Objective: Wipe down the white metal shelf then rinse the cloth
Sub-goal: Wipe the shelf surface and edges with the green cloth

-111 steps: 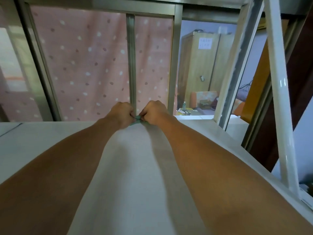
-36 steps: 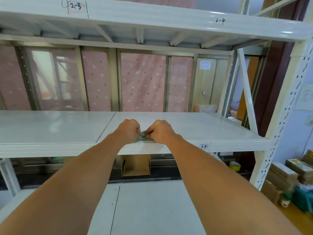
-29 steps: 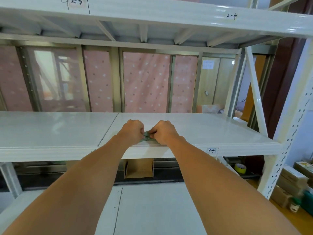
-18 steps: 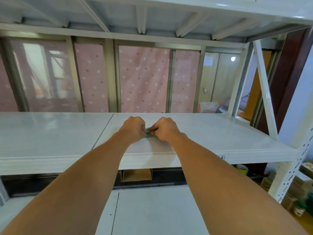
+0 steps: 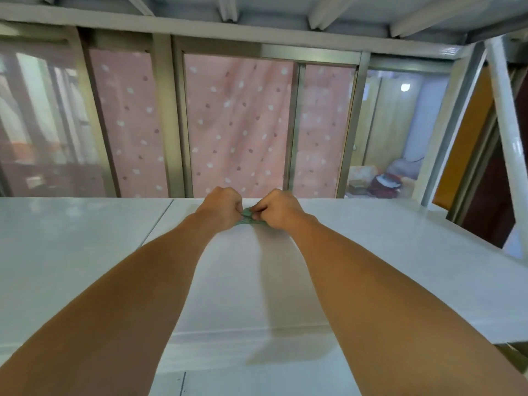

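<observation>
White metal shelf [image 5: 385, 252] is lying beneath both outstretched arms; left hand [image 5: 221, 207] and right hand [image 5: 281, 208] are curling tight, pinching the bunched green cloth [image 5: 251, 220] between them, pressing it onto the shelf's far part.

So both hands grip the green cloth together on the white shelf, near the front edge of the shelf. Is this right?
Not quite. In the head view the left hand and the right hand do grip the green cloth together on the white shelf, but near its back edge, not the front edge.
</observation>
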Demonstrator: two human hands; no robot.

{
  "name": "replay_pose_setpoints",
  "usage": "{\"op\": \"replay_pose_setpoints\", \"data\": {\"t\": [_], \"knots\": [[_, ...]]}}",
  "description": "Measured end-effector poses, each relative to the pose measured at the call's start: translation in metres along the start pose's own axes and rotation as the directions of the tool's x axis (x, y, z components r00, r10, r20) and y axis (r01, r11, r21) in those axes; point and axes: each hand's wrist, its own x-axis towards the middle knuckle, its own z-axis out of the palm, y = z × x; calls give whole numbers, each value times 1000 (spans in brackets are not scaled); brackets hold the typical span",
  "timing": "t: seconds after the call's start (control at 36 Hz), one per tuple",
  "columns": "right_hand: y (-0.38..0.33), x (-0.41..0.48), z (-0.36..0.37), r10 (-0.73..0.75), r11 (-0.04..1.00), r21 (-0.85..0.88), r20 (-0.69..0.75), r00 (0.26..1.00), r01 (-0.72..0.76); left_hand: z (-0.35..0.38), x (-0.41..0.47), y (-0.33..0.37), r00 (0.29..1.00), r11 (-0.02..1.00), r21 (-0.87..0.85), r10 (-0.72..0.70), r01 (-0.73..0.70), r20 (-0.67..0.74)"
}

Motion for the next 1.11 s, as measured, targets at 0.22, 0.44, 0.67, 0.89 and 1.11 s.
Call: {"op": "replay_pose_setpoints", "data": {"t": [0.22,0.44,0.67,0.89,1.11], "knots": [[14,53,0,-25,1000,-17,42,999,26,18,51,-11,999,1000,0,-22,22,-25],[19,94,10,-84,995,-54,16,996,84,24,88,-29,998,999,19,-38,38,-40],[15,115,15,-82,993,-82,44,996,85,28,97,-37,995,997,28,-64,67,-81],[11,102,22,-50,998,-29,-32,998,49,24,81,-33,994,997,5,-78,79,-80],[-16,65,28,-21,1000,4,-46,999,21,2,43,-45,998,999,-30,-36,35,-49]]}}
